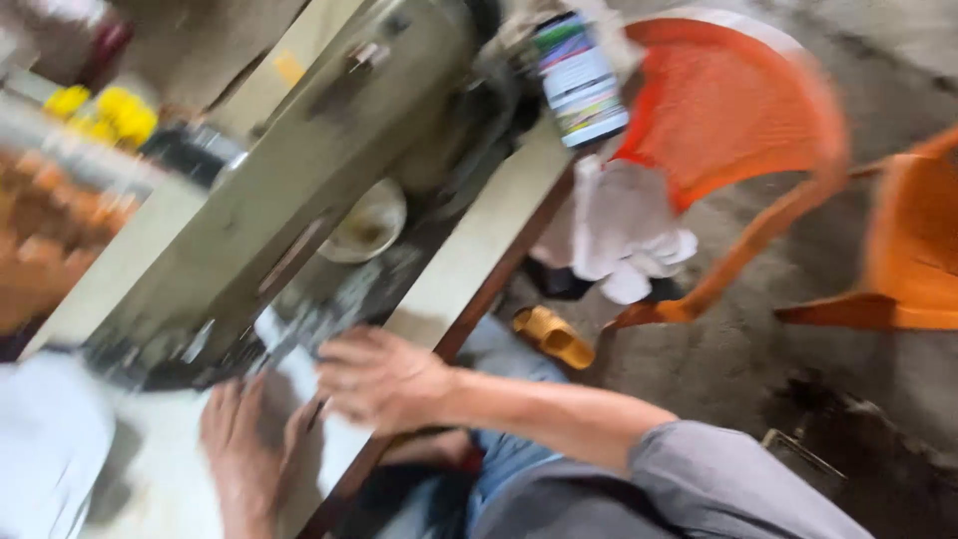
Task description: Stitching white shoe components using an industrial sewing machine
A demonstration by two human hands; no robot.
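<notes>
Item: pale fabric piece, lying flat on the worktop at the sewing machine. Likely light, soft, limp; best pinned flat near an edge. Left hand and right hand: fingers spread, pressing down, gripping nothing. View blurred.

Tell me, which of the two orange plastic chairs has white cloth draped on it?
The nearer orange chair beside the sewing table; white cloth hangs from it. The other chair, at the right edge, looks bare.

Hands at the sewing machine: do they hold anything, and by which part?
Too blurred to tell. The right hand and left hand lie on pale cloth beside the sewing machine; no clear grasp shows.
</notes>
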